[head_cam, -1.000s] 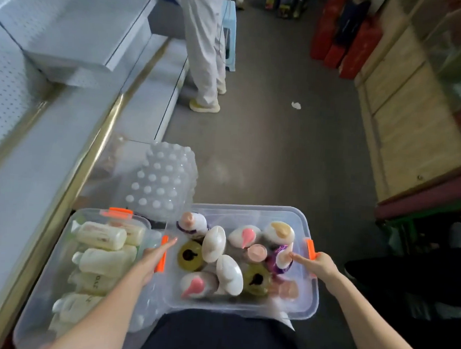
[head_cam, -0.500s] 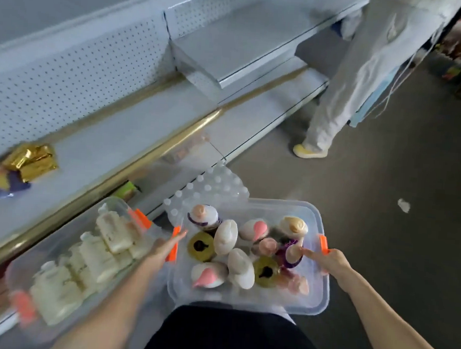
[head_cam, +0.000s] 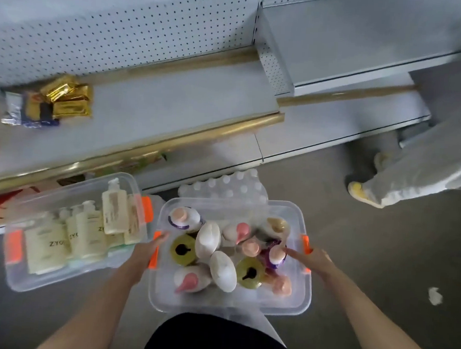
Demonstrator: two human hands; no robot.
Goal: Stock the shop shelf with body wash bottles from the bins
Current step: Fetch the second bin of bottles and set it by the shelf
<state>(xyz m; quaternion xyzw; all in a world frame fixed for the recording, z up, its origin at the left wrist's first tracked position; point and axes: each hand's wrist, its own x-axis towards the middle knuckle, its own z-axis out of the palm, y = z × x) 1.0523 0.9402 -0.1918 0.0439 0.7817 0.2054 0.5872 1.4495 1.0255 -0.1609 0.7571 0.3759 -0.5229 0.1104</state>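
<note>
A clear bin with orange latches sits right in front of me, packed with upright body wash bottles with white, pink and olive tops. My left hand holds its left side at the latch, thumb over the rim. At the right latch my right hand holds the other side the same way. A second clear bin to the left holds several cream pump bottles lying down. The grey shop shelf with a gold front rail runs across behind both bins.
Gold foil packets lie on the shelf at the left. A shrink-wrapped pack of water bottles stands on the floor behind the right bin. Another person's leg and yellow shoe are at the right. A paper scrap lies on the floor.
My view has swung left to face the shelf squarely. Both hands keep their hold on the sides of the right bin, which stays in front of me.
</note>
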